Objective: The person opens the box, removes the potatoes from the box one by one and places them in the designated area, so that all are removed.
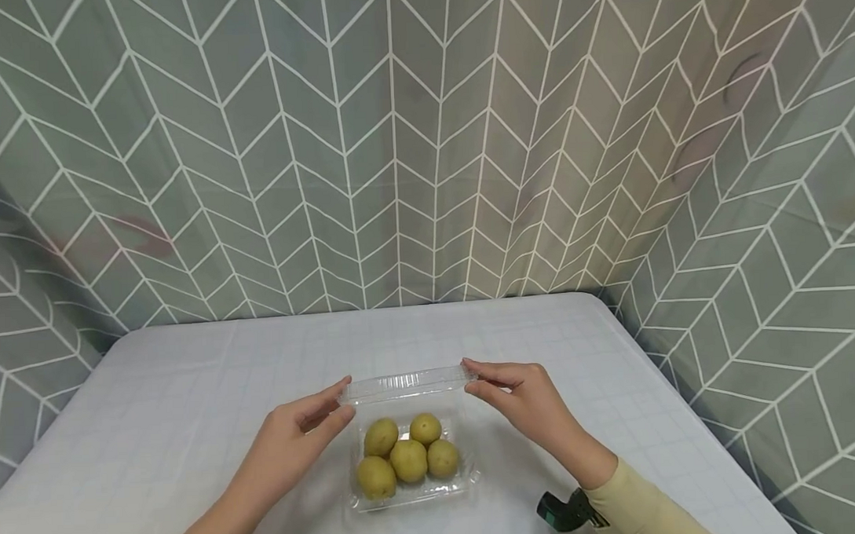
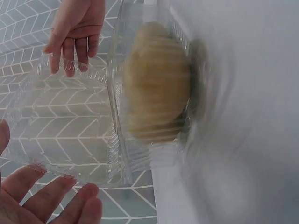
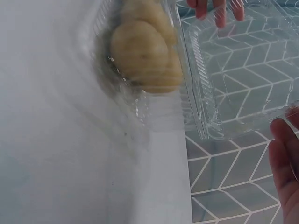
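Observation:
A clear plastic clamshell box (image 1: 407, 503) rests on the table, several round yellow-green fruits (image 1: 409, 461) sitting in its base. Its hinged lid (image 1: 410, 384) stands raised at the far side, seen broadly in the left wrist view, where the lid (image 2: 70, 126) lets the wall pattern show through. My left hand (image 1: 292, 441) holds the lid's left end between thumb and fingers. At the opposite end my right hand (image 1: 527, 401) pinches the lid's right corner. In the right wrist view the fruits (image 3: 140, 51) look blurred behind the box's side.
A white cloth (image 1: 213, 400) covers the table, whose far edge meets a grey-green curtain (image 1: 396, 182) with white chevron lines. The same patterned cloth hangs along both sides. A black wrist device (image 1: 566, 512) sits by the right sleeve.

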Demonstrator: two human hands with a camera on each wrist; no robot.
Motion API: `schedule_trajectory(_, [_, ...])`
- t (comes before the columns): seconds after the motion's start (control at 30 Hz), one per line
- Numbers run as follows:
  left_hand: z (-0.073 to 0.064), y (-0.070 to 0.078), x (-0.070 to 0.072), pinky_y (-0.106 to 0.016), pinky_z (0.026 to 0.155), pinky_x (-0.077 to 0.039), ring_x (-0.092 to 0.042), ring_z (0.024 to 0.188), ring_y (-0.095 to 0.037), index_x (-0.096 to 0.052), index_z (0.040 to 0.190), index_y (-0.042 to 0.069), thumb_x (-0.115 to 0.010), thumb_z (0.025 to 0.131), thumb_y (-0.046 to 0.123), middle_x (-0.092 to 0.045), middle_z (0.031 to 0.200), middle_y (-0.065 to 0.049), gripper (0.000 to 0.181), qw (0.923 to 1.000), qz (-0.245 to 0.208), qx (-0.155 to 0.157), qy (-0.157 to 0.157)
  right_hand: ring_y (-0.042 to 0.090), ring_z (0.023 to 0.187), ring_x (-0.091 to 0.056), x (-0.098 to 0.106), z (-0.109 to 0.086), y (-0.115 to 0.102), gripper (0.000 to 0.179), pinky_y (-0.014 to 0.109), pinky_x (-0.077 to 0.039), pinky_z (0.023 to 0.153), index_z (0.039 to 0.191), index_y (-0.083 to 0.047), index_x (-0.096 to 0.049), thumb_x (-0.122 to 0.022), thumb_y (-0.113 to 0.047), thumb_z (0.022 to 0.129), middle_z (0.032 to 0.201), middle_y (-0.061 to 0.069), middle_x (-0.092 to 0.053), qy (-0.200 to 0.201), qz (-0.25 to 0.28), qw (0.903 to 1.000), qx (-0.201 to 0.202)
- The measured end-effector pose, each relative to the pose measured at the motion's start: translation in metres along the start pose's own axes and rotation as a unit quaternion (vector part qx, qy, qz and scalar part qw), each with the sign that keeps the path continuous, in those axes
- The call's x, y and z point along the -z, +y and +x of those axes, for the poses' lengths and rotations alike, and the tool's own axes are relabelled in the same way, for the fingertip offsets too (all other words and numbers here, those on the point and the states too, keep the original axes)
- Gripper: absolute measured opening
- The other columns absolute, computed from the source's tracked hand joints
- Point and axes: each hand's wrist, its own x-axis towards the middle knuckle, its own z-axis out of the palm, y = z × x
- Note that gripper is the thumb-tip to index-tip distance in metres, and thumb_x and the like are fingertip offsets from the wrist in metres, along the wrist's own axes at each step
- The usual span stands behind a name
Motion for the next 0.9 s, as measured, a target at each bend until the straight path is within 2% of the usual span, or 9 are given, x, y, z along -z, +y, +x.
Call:
schedule_trajectory(0.2, [0.023, -0.001, 0.004, -0.043, 0.086, -0.054, -0.067, 0.104, -0.018, -0.068, 0.129, 0.019, -0.059, 0.096, 0.053, -0.068, 0.12, 0.006, 0.048, 0.9983, 0.04, -0.03, 0.03, 0.012, 0.101, -0.068, -0.008, 0.019, 0.008, 0.031, 0.027, -0.056, 0.08, 0.117, -0.009, -0.074, -0.074, -0.026, 0.09, 0.117, -0.004, -0.069, 0.028, 0.036, 0.999, -0.005])
schedule_trajectory(0.33, [0.04, -0.007, 0.004, -0.043, 0.089, -0.053, -0.065, 0.109, -0.018, -0.069, 0.127, 0.015, -0.057, 0.097, 0.053, -0.067, 0.122, 0.005, 0.05, 0.9972, 0.038, -0.05, 0.043, 0.011, 0.104, -0.067, -0.014, 0.032, 0.015, 0.031, 0.026, -0.054, 0.083, 0.116, -0.01, -0.075, -0.072, -0.029, 0.092, 0.114, -0.004, -0.07, 0.041, 0.061, 0.9969, -0.03])
schedule_trajectory(0.47, [0.053, -0.016, 0.002, -0.041, 0.089, -0.054, -0.066, 0.106, -0.014, -0.066, 0.131, 0.015, -0.058, 0.097, 0.051, -0.068, 0.119, 0.005, 0.05, 0.9976, 0.018, -0.052, 0.042, 0.01, 0.104, -0.067, -0.019, 0.042, 0.025, 0.032, 0.026, -0.054, 0.083, 0.116, -0.011, -0.075, -0.072, -0.032, 0.092, 0.114, -0.003, -0.071, 0.053, 0.061, 0.9958, -0.042])
schedule_trajectory(0.73, [0.067, -0.033, -0.005, -0.034, 0.082, -0.056, -0.07, 0.097, -0.017, -0.054, 0.143, 0.014, -0.066, 0.097, 0.028, -0.071, 0.113, -0.002, 0.049, 0.9964, -0.008, -0.071, 0.045, 0.009, 0.092, -0.07, -0.032, 0.052, 0.041, 0.048, 0.026, -0.056, 0.076, 0.137, -0.012, -0.061, -0.072, -0.027, 0.092, 0.105, -0.004, -0.073, 0.051, 0.039, 0.9971, -0.042])
schedule_trajectory(0.9, [0.07, -0.04, -0.008, -0.033, 0.076, -0.056, -0.07, 0.089, -0.013, -0.039, 0.153, 0.023, -0.067, 0.097, 0.026, -0.071, 0.113, -0.003, 0.063, 0.9985, 0.011, -0.047, 0.027, 0.01, 0.092, -0.07, -0.039, 0.051, 0.048, 0.055, 0.026, -0.056, 0.077, 0.142, -0.012, -0.055, -0.073, -0.023, 0.092, 0.106, -0.002, -0.073, 0.035, 0.007, 0.9983, -0.045])
